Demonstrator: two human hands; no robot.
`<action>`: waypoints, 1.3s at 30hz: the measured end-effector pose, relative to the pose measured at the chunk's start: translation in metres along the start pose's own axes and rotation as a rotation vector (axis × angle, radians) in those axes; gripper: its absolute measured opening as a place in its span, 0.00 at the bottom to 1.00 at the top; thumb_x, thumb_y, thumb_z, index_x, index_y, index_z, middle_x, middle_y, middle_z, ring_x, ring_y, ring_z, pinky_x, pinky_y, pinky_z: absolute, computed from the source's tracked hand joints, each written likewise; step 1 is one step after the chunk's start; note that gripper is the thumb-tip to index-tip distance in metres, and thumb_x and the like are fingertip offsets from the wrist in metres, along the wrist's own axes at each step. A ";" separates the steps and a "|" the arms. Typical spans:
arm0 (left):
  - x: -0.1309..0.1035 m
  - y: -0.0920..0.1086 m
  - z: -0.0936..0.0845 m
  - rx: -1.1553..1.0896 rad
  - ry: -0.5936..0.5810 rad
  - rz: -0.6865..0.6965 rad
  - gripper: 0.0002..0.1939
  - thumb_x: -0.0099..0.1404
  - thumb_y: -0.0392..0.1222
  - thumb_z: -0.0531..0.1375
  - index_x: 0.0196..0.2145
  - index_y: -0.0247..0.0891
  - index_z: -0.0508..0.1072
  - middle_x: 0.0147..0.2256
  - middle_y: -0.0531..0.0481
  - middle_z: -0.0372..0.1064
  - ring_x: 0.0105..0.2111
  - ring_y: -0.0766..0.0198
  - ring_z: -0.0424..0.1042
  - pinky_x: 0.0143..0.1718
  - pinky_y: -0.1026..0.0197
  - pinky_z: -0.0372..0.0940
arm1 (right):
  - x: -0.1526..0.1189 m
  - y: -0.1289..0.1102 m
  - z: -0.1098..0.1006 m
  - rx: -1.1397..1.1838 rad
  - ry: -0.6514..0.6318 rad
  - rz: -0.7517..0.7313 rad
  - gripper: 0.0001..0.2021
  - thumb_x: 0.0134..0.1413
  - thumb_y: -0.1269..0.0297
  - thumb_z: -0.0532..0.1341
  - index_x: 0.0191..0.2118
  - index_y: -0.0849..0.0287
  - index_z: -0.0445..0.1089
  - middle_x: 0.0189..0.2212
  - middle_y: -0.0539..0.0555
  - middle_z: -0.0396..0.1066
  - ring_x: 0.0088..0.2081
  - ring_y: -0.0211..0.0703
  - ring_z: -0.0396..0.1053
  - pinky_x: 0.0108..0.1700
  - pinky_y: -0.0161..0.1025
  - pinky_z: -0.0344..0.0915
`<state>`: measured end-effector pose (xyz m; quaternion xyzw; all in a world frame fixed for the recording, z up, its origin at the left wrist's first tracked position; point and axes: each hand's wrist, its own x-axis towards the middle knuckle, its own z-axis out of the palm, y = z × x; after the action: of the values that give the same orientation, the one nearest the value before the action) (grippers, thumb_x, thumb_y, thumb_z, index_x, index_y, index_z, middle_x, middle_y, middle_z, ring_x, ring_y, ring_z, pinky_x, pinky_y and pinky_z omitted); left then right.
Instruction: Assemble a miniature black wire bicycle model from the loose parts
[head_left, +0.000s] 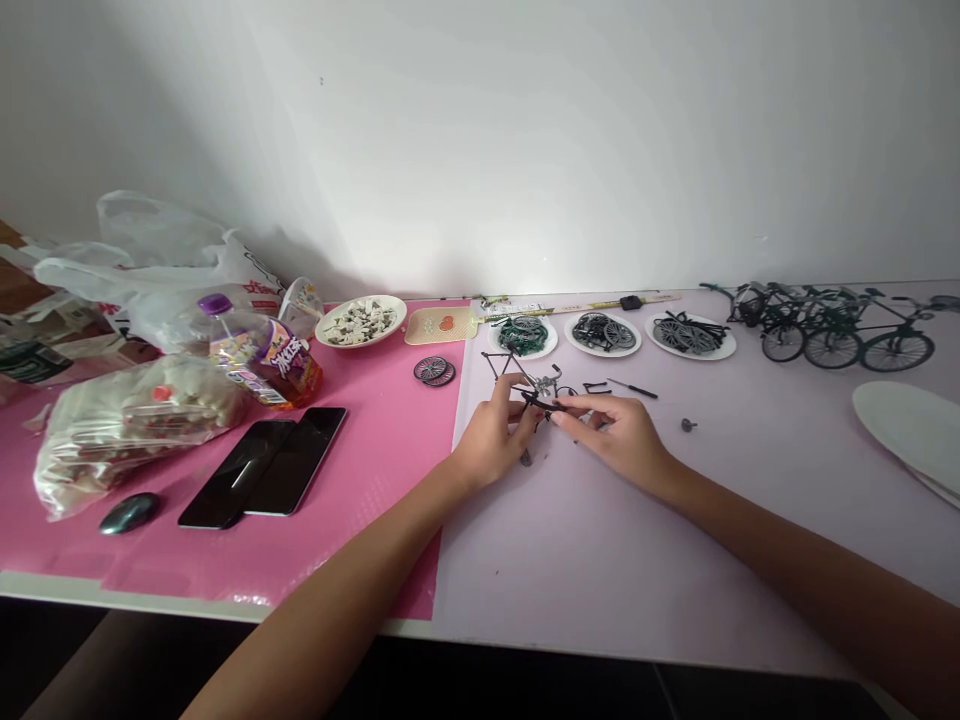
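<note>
The parts seem to be laid out by kind, within easy reach. Along the back of the counter (577,570) stand three small plates: the left plate (553,343) bears mostly green pieces, the middle plate (604,353) and the right plate (726,347) dark ones with wheels among them. That sorting probably saves searching. The model bikes (825,330) are crowded together farther right, apparently parked out of the way, while the screwdriver (636,388) lies just beyond the right hand (622,437), handy for use.

The dark piece (537,400) is between the two hands, over the pale part of the counter, near a silver piece (546,383). The left hand (491,435) pinches it between thumb and fingers, nearly closed. The right hand has its thumb and fingertips brought together at the other end, also pinching. Gripping both ends likely steadies something so slim. Just how each fingertip meets it is too small to tell. Two loose wheels (435,371) lie on the pink sheet (360,500), well apart.
</note>
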<state>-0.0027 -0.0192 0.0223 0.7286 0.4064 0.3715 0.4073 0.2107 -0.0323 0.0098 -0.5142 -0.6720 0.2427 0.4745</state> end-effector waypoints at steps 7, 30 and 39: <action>-0.001 0.003 0.000 -0.088 0.007 -0.023 0.15 0.73 0.47 0.61 0.54 0.47 0.65 0.44 0.45 0.84 0.46 0.49 0.83 0.48 0.51 0.71 | 0.000 -0.003 -0.002 0.037 -0.088 0.004 0.13 0.61 0.50 0.69 0.42 0.52 0.86 0.35 0.54 0.85 0.33 0.52 0.80 0.34 0.45 0.75; -0.001 0.005 -0.002 0.093 -0.088 0.079 0.21 0.76 0.45 0.55 0.63 0.38 0.71 0.38 0.48 0.84 0.25 0.65 0.77 0.38 0.62 0.73 | -0.003 0.003 0.000 0.022 -0.136 -0.066 0.11 0.64 0.54 0.67 0.37 0.56 0.82 0.32 0.54 0.84 0.33 0.49 0.81 0.32 0.40 0.73; -0.001 0.009 -0.002 0.118 -0.088 0.137 0.22 0.74 0.40 0.56 0.63 0.39 0.74 0.41 0.48 0.84 0.23 0.67 0.76 0.40 0.61 0.74 | -0.003 0.004 0.000 -0.021 -0.153 -0.108 0.16 0.67 0.51 0.66 0.32 0.57 0.79 0.28 0.54 0.81 0.30 0.46 0.77 0.32 0.38 0.71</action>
<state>-0.0024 -0.0229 0.0305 0.7929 0.3587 0.3417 0.3549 0.2131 -0.0337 0.0054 -0.4621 -0.7356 0.2481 0.4288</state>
